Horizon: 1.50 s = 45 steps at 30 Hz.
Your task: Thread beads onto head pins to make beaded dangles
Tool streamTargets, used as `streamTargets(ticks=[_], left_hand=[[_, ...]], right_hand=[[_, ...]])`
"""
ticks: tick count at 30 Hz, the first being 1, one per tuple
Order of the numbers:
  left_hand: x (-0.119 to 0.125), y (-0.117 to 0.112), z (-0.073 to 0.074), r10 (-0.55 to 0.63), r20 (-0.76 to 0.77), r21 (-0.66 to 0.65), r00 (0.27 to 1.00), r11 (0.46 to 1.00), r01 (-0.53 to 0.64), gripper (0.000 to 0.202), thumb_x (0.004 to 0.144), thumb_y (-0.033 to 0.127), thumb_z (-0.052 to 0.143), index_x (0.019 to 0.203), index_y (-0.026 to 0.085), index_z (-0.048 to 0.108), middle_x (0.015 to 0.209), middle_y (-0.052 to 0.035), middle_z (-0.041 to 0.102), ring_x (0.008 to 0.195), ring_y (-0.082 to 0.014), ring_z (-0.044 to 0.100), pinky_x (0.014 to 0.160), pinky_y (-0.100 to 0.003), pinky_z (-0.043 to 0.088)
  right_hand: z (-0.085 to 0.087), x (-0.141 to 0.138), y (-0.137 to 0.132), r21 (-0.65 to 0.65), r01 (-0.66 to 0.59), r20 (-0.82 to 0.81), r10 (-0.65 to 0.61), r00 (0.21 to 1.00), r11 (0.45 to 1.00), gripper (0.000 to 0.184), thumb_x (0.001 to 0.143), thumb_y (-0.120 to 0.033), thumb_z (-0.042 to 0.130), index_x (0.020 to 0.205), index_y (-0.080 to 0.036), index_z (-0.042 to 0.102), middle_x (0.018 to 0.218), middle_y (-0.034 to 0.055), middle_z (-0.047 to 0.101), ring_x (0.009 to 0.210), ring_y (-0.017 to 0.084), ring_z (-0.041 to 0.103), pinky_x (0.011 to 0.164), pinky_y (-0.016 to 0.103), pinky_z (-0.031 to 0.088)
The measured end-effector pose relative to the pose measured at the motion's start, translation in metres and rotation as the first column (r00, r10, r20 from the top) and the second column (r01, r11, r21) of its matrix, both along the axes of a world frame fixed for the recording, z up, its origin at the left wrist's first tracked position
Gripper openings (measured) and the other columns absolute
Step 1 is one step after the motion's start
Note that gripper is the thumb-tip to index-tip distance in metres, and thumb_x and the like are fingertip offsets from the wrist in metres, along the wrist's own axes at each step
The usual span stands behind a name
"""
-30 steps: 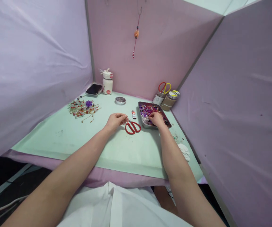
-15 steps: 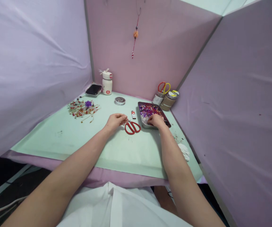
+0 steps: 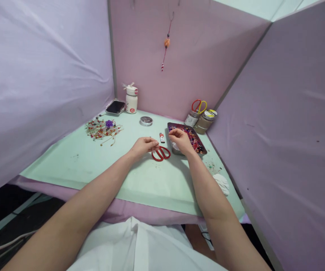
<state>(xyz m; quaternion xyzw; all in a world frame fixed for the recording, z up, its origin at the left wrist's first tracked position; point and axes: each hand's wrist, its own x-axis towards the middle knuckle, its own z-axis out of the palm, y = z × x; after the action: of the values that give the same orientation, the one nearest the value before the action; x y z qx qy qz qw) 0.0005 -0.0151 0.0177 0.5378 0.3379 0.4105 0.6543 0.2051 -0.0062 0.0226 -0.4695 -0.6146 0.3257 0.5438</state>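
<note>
Spillage is the chief hazard here, in my judgement. Your right hand (image 3: pixel 181 139) hangs over the near left part of the bead tray (image 3: pixel 201 142) with the wrist low beside the rim. A dragged wrist could catch that rim, tip the tray and scatter the beads (image 3: pixel 192 137) across the bench (image 3: pixel 140 180). Anything held in so fine a pinch is easily lost: a slack grip could drop it, and it could roll off the near edge. The red scissors (image 3: pixel 161 153) lie flat between your hands, their blade end close by your left hand (image 3: pixel 143 146), where a sideways knuckle could strike them.

On both hands the thumb and forefinger are pressed tip to tip and the other fingers are curled. I cannot tell what either pinch holds, as it is too small to make out.

The beads lie in the tray just beyond and to the right of your right fingers, which are raised above them and apart from them. Your left fingers are well clear of the tray, with the scissors and a small red-and-white tube (image 3: pixel 161 137) between. Further off stand a round tin (image 3: pixel 146 120), a heap of beaded pins (image 3: pixel 103 128) to the left, and two jars (image 3: pixel 204 121) at the tray's far corner.
</note>
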Motion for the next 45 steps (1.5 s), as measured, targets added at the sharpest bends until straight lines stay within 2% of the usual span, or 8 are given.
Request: streamTargets(ticks=[4,9,21,27,45], left_hand=[[0.001,0.000,0.000,-0.025,0.002,0.006,1.000,1.000,0.025,0.031,0.063,0.039,0.077,0.075,0.012,0.067,0.074,-0.0072,0.068,0.071,-0.0154,0.063,0.079,-0.034,0.049],[0.000,-0.001,0.000,-0.029,0.010,0.015,1.000,0.999,0.029,0.030,0.065,0.039,0.076,0.076,0.012,0.067,0.073,-0.0071,0.068,0.070,-0.0148,0.063,0.079,-0.034,0.049],[0.001,0.001,-0.003,-0.026,0.024,0.023,0.999,0.999,0.025,0.031,0.065,0.039,0.076,0.077,0.012,0.067,0.075,-0.0075,0.068,0.069,-0.0146,0.063,0.078,-0.035,0.050],[0.000,0.001,-0.003,-0.022,0.017,0.035,1.000,0.999,0.021,0.032,0.065,0.039,0.076,0.077,0.011,0.067,0.076,-0.0082,0.068,0.070,-0.0152,0.063,0.078,-0.035,0.050],[0.002,0.004,-0.008,-0.019,0.019,0.000,1.000,1.000,0.019,0.032,0.063,0.036,0.077,0.078,0.011,0.066,0.073,-0.0069,0.068,0.067,-0.0144,0.064,0.078,-0.034,0.050]], right_hand=[[-0.003,-0.013,-0.003,-0.067,-0.149,-0.179,0.135,0.974,0.987,0.018,0.067,-0.032,0.070,0.079,-0.022,0.064,0.074,-0.0019,0.065,0.065,0.011,0.056,0.066,0.027,0.046],[-0.005,-0.017,-0.004,-0.108,-0.228,-0.285,0.190,0.939,0.968,0.022,0.065,-0.035,0.075,0.081,-0.022,0.066,0.077,-0.0008,0.068,0.065,0.010,0.056,0.068,0.027,0.046],[-0.009,-0.016,-0.003,-0.083,-0.270,-0.204,0.249,0.947,0.959,0.020,0.069,-0.036,0.073,0.083,-0.023,0.067,0.080,-0.0005,0.069,0.070,0.011,0.058,0.071,0.027,0.045],[-0.008,-0.015,-0.004,-0.099,-0.253,-0.184,0.232,0.955,0.962,0.023,0.066,-0.037,0.074,0.083,-0.022,0.067,0.081,0.0004,0.069,0.073,0.012,0.059,0.071,0.028,0.046],[-0.007,-0.015,-0.006,-0.074,-0.242,-0.125,0.232,0.965,0.967,0.015,0.069,-0.032,0.070,0.082,-0.023,0.069,0.082,-0.0006,0.068,0.076,0.012,0.059,0.074,0.027,0.046]])
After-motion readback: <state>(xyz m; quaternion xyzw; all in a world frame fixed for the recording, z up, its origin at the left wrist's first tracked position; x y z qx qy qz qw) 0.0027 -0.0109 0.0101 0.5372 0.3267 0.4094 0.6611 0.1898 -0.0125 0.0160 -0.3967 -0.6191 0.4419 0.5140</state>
